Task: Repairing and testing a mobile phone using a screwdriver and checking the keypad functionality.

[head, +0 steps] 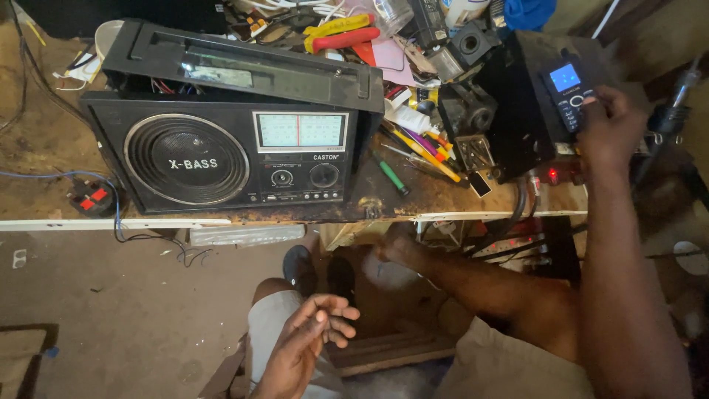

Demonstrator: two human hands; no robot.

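The right hand [609,125] is pressing its fingers on a small keypad phone [567,92] (screen lit) resting on a black box [528,103] at the bench's [413,196] right end. The left hand [306,343] is hanging loosely open over the lap, holding nothing. The black radio [229,148] is sitting at the front edge with its back panel off, seemingly part-opened and untouched.

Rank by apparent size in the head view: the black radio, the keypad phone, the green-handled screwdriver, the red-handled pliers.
1. Black radio, by far the largest.
2. Red-handled pliers.
3. Keypad phone under the right hand and green-handled screwdriver look alike; no ranking.
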